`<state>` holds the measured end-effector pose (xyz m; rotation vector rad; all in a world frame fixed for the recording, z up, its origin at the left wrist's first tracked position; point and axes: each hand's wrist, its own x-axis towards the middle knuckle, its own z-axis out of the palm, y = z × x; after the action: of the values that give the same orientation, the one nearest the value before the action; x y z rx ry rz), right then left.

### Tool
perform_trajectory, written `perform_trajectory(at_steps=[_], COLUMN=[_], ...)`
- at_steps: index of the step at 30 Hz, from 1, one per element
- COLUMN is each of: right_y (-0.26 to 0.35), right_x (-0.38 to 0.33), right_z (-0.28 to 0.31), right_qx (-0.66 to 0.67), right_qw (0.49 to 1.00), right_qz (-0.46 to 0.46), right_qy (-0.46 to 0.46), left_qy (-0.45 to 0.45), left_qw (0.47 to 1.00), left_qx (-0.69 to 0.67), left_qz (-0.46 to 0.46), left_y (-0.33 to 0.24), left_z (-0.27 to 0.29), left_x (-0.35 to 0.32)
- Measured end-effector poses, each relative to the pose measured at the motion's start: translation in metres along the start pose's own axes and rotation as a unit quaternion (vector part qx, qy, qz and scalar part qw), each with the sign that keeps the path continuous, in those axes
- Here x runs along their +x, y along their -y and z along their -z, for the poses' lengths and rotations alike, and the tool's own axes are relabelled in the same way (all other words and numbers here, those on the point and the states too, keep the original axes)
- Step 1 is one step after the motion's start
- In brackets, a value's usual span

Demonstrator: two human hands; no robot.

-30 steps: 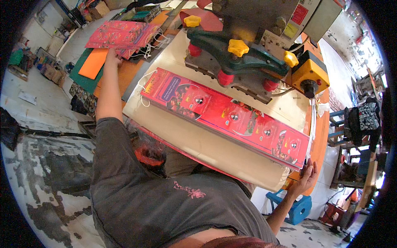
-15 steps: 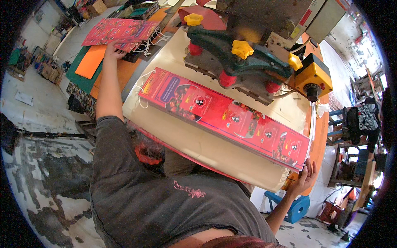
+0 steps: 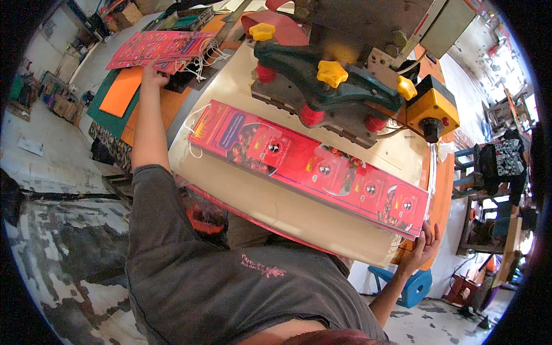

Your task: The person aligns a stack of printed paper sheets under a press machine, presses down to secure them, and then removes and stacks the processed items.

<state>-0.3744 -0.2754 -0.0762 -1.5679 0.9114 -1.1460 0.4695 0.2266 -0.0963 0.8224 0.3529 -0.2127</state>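
A long row of red printed paper bags point(image 3: 305, 164) with white string handles lies overlapped across a cream board point(image 3: 276, 210) in front of me. At its right end is my right hand point(image 3: 422, 250), palm up with the fingers apart, its fingertips by the bags' edge. My left arm stretches to the far left, where a pile of similar red paper bags point(image 3: 161, 49) lies with its cords bunched on the right. My left hand point(image 3: 154, 76) is bent round the near edge of that pile; some of its fingers are hidden.
Over the board stands a machine with a dark green clamp point(image 3: 322, 77), yellow star knobs point(image 3: 332, 73) and red rubber pads. To its right is a yellow control box point(image 3: 434, 112) with a black knob. An orange sheet point(image 3: 121, 92) lies left of my forearm. A blue stool point(image 3: 414, 287) stands at lower right.
The whole view has shifted slightly. My left hand stays at the pile with its fingers a little more curled; my right hand has hardly moved.
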Motion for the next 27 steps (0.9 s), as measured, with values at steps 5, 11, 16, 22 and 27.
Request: perform_trajectory(at_steps=[5,11,16,22,27], right_y=[0.001,0.0,0.01,0.002,0.003], right_x=[0.0,0.001,-0.002,0.001,0.001], right_z=[0.004,0.001,-0.007,0.0,0.0], right_qx=[-0.026,-0.01,-0.004,-0.001,0.016], right_qw=[1.0,1.0,1.0,1.0,1.0], right_qz=[-0.012,-0.008,-0.022,-0.017,-0.014], right_qy=[0.0,0.004,-0.015,0.001,0.012], left_qy=[0.095,0.15,0.102,0.099,0.057], left_qw=[0.994,0.984,0.993,0.994,0.996], left_qx=[0.015,0.047,0.017,-0.003,0.017], left_qz=[-0.059,-0.084,-0.048,-0.046,-0.067], left_y=[0.037,0.051,0.062,0.041,0.043], left_z=[0.002,0.021,0.002,0.01,0.009], left_x=[0.025,0.046,0.047,0.037,-0.003])
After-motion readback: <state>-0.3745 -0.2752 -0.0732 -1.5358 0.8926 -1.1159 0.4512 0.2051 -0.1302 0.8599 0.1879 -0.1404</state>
